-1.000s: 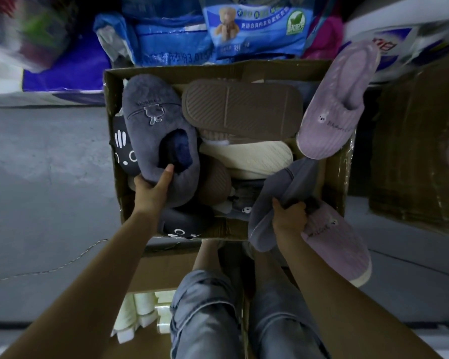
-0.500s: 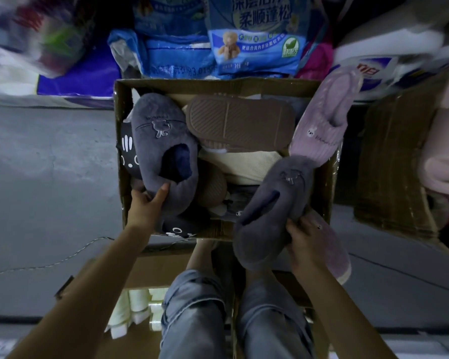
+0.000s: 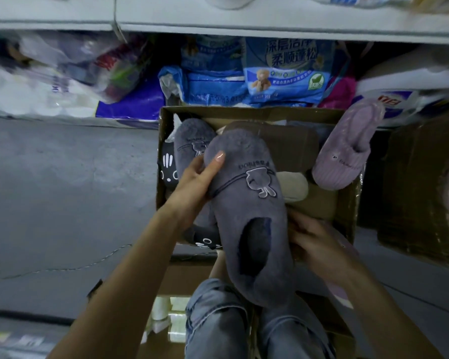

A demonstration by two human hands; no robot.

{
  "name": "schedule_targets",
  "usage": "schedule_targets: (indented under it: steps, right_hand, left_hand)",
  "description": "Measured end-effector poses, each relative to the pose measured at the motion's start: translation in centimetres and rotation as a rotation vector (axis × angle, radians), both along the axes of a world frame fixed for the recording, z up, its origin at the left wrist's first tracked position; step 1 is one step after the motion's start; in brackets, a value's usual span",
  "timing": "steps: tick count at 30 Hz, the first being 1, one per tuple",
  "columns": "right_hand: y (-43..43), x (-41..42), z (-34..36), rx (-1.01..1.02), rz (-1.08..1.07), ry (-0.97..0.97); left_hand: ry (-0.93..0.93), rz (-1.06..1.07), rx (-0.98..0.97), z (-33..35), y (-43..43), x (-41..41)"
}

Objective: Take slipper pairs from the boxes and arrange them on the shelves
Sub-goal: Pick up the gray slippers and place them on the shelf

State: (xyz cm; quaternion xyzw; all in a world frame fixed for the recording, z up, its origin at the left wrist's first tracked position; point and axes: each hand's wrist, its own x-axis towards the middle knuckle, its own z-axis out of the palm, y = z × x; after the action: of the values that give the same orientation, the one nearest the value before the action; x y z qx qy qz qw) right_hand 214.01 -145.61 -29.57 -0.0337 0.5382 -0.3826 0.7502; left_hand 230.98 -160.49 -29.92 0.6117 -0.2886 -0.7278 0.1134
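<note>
Left hand [image 3: 195, 182] and right hand [image 3: 319, 244] grip fuzzy grey slipper [image 3: 252, 208]; corrugated box [image 3: 244, 113] beneath.

Rear grey slipper [image 3: 191, 141] mostly behind front grey slipper [image 3: 246, 203]

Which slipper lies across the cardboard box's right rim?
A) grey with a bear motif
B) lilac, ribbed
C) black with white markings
B: the lilac ribbed slipper overhangs the box at its right rim; the grey bear slipper is held up over the box.
</note>
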Motion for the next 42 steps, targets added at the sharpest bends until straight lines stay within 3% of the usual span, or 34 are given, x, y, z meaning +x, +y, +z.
schedule_targets:
  steps: [3,9,13,17,23,25,28,34,38,42]
  right_hand:
    - [-0.3,0.5,-0.4,0.003,0.018,-0.039]
    - [-1.9,1.4,-0.2,0.09,0.091,-0.079]
    - [-3.4,2.7,-0.4,0.091,-0.006,-0.169]
    - [-4.4,4.0,-1.0,0.003,0.34,0.116]
    - [-5.9,6.0,-2.1,-0.133,0.795,0.253]
    - [-7.2,7.1,-1.9,-0.178,0.878,0.248]
    - [-9.2,8.9,-1.2,-0.172,0.845,0.249]
    - [-15.2,9.8,-2.1,-0.202,0.391,0.537]
    - [-20.1,8.4,-6.2,-0.211,0.465,0.7]
    - [-24.6,7.9,-10.2,-0.219,0.748,0.761]
  left_hand:
    - [0.048,0.03,0.074,-0.2,-1.4,0.3]
    - [-0.034,0.076,0.046,-1.1,-1.6,2.4]
    - [-0.094,0.062,0.006,-1.1,-0.5,4.0]
    - [-0.203,-0.081,0.002,-0.3,1.4,6.6]
    - [-0.064,-0.526,0.119,1.0,1.3,12.7]
    - [-0.059,-0.567,0.094,1.1,1.5,14.0]
    - [-0.05,-0.414,0.038,1.5,1.3,16.7]
    - [-0.126,0.107,0.015,2.3,2.2,24.9]
    - [-0.114,0.402,0.112,0.7,3.1,28.6]
    - [-0.086,0.596,0.085,-2.0,3.4,27.4]
